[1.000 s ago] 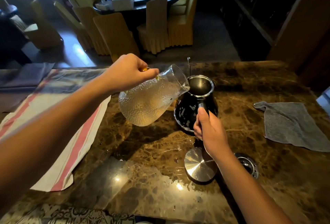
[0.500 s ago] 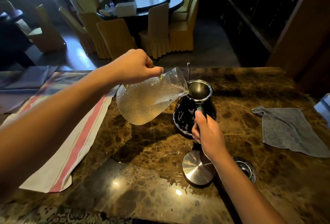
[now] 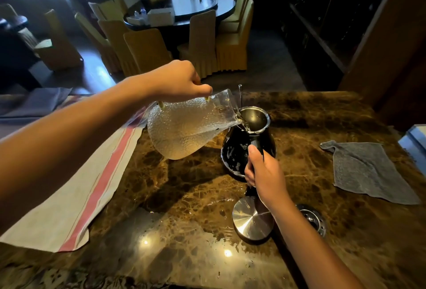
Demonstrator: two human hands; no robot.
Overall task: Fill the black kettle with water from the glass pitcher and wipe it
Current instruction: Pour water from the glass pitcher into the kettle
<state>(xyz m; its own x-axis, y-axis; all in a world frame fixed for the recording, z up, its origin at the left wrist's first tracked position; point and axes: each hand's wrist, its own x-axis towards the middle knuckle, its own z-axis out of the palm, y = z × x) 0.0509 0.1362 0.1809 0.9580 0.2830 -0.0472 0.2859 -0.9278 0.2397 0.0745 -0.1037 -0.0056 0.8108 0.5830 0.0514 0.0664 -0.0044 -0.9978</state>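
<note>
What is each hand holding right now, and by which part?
The left hand grips the glass pitcher by its top handle, tilting it over the kettle's mouth. The right hand holds the black kettle by its side handle.

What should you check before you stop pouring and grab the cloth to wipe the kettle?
1. Glass pitcher spout over the black kettle mouth: ok.
2. Left hand grips the pitcher handle: ok.
3. Right hand holds the kettle handle steady: ok.
4. Kettle full enough: cannot tell, inside is dark.
5. Grey cloth lying free on the counter, to the right: ok.
6. Counter dry near the steel lid: not ok, it looks wet.
</note>
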